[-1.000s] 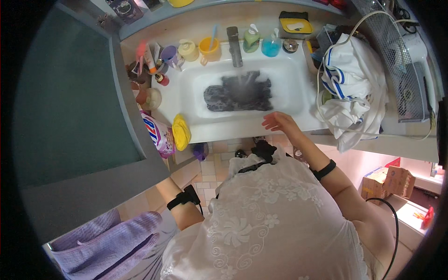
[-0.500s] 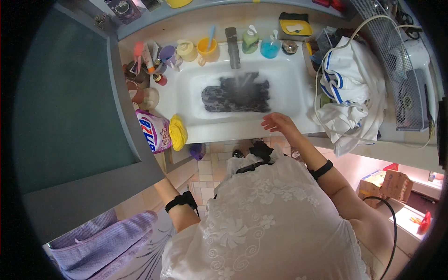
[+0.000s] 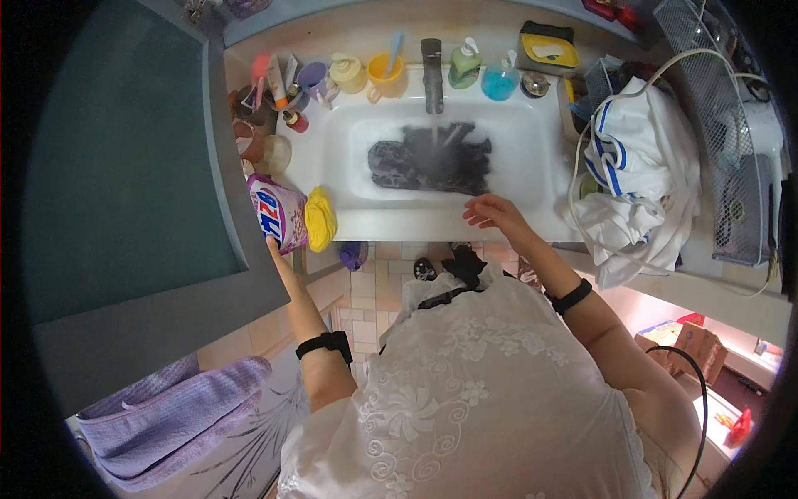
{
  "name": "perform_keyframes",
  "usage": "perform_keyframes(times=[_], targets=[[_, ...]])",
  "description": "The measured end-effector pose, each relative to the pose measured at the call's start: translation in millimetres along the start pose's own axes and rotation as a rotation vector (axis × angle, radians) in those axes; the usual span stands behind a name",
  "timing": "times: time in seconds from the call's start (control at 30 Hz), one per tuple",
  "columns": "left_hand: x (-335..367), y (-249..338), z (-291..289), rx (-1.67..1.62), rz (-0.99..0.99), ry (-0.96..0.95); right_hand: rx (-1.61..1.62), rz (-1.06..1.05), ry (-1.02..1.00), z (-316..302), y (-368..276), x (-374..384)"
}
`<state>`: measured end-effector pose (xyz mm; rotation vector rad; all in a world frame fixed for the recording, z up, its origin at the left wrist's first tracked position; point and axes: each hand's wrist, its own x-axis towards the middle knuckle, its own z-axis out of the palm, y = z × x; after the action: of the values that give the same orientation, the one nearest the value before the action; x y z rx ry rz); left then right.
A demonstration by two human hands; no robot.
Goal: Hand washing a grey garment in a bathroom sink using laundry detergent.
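In the white sink lies a soaked dark cloth with suds on it, under the water running from the grey faucet. My right hand hovers at the sink's front rim, holding nothing, its fingers loosely apart. My left hand reaches the lower edge of a purple and white detergent bag. Most of that hand is hidden by the cabinet door, so its grip does not show. Beside the bag, a bunched yellow cloth hangs over the counter edge.
An open cabinet door with a dark panel takes up the left side. Cups, pump bottles and a soap dispenser line the sink's back. White clothes with blue stripes and a looping pale hose lie at the right.
My left hand has come up from behind the cabinet door to the detergent bag. My right hand stays near the sink's front rim. The view has shifted slightly.
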<state>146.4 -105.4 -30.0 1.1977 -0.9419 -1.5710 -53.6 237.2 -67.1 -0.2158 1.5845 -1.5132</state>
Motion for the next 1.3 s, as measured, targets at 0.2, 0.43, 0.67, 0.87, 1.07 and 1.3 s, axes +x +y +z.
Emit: perform_keyframes(times=[0.2,0.43,0.67,0.87,1.07,1.3], targets=[[-5,-9,0,0.087,0.037,0.006,-0.013,0.024,0.062,-3,1,1],[11,-27,-24,0.362,0.148,-0.049,0.005,0.070,0.110,-19,20,12],[5,-79,-72,0.540,0.315,0.193,-0.138,0.108,0.381,-52,92,84],[-98,-92,6,1.050,0.518,-0.753,-0.946,-0.075,0.385,-44,86,129],[-92,-135,116,1.153,0.596,-1.229,-1.283,-0.246,0.100,-28,87,141],[-62,-211,184,1.674,0.756,-1.334,-1.380,0.293,0.253,-71,68,151]])
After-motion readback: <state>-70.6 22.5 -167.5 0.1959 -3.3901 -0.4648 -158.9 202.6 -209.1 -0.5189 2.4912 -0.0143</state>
